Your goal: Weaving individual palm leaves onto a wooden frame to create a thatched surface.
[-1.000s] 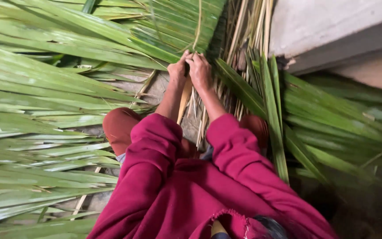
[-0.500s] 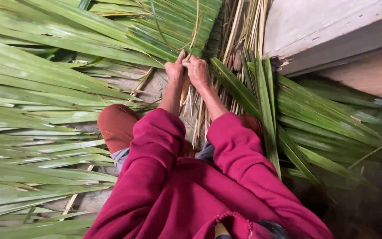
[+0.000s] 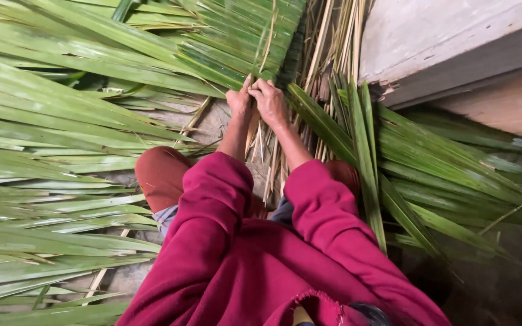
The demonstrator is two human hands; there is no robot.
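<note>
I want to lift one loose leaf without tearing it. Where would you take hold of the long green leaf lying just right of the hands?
Probably at the narrow upper end of the long green leaf, near the right hand, coming from above; the lower end slips under neighbouring leaves.

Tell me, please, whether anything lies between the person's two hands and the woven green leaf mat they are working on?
Nothing visible does: the left hand and right hand already rest side by side against the edge of the leaf mat.
</note>
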